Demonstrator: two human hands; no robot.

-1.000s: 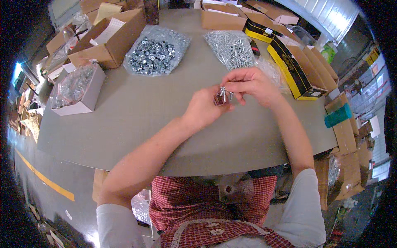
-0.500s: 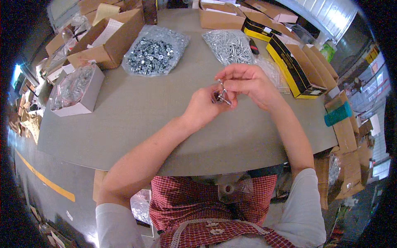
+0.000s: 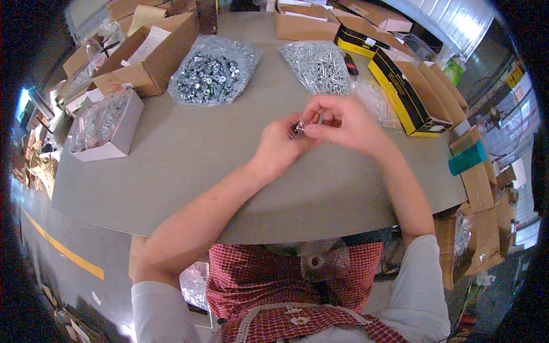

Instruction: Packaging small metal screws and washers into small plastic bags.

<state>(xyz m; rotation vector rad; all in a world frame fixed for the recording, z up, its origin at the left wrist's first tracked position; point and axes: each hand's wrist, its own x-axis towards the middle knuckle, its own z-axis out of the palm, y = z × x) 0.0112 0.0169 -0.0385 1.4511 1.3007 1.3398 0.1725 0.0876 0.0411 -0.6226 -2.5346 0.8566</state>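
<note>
A small metal fastener [image 3: 297,129] is pinched between the left hand [image 3: 278,146] and right hand [image 3: 343,123], held together above the desk [image 3: 189,171]. Assembly appears underway; open bags of washers [image 3: 210,71] and screws [image 3: 321,66] lie beyond, largely full.

The person wears a white short-sleeved shirt [image 3: 423,297]. Over it lies a red checked apron [image 3: 269,286] with pale trim. Both forearms are bare.

Plenty of bare table [image 3: 189,171] sat open in front and to the left. Farther back, bags of washers [image 3: 213,71] and screws [image 3: 320,66] blocked the way, cardboard boxes [image 3: 151,51] crowded the left, yellow-black boxes [image 3: 403,91] walled off the right.
</note>
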